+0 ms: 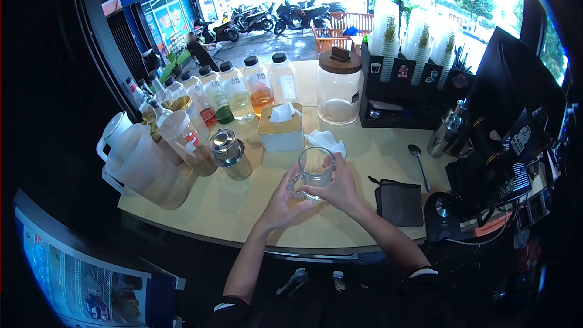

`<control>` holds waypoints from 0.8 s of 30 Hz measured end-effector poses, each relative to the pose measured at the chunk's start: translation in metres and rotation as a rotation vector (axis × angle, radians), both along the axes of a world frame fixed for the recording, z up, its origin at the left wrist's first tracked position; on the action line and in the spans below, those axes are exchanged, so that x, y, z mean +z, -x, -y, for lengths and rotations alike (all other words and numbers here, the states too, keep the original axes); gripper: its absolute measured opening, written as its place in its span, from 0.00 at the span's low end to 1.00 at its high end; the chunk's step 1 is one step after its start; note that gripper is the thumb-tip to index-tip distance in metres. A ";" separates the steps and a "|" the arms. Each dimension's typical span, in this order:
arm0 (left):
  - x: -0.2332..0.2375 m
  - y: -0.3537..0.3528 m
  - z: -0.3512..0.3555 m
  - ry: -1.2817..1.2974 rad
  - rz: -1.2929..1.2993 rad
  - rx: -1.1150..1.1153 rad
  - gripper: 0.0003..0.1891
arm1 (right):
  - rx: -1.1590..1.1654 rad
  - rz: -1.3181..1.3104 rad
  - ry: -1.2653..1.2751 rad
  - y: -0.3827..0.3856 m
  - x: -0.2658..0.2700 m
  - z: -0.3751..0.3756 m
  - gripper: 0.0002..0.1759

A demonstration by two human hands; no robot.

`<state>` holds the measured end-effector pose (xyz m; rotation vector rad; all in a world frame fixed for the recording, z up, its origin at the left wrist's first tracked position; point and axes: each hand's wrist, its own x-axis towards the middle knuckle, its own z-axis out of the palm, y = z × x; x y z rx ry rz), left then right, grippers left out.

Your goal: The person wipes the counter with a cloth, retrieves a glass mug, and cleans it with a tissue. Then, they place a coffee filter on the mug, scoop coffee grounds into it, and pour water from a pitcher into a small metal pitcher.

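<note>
A clear glass mug (316, 166) is between my two hands, above the front middle of the counter. My right hand (337, 189) grips its right side, with the thumb across the lower front. On the other side, my left hand (284, 204) has its fingers curled at the mug's handle, its thumb reaching toward the base. No drink is visible in the mug. Just behind it lies a crumpled white tissue (328, 141), and a tissue box (280, 132) with a wooden lid stands behind to the left.
Left are a metal drip coffee filter on a glass (231, 155), plastic pitchers (149, 167) and several syrup bottles (261, 88). A lidded jar (339, 94) and cup rack (395, 109) stand behind. Right are a folded dark cloth (399, 202), spoon (419, 167), shaker (448, 130) and black monitor (507, 79).
</note>
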<state>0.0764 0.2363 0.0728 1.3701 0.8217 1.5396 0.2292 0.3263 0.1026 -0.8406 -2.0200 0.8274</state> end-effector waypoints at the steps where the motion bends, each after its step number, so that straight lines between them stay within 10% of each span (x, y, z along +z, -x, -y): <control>1: 0.002 -0.002 0.001 0.008 -0.115 0.095 0.32 | -0.017 0.030 -0.011 0.003 0.001 0.002 0.44; 14: -0.016 0.020 -0.017 0.128 -0.103 0.220 0.31 | -0.069 0.142 0.025 0.024 -0.008 0.002 0.48; 19: -0.016 0.030 -0.013 0.082 -0.121 0.239 0.32 | 0.285 0.011 0.061 -0.007 -0.024 -0.039 0.38; 24: -0.007 0.025 0.005 0.002 -0.206 0.470 0.35 | -0.303 0.151 0.163 -0.016 -0.034 -0.103 0.20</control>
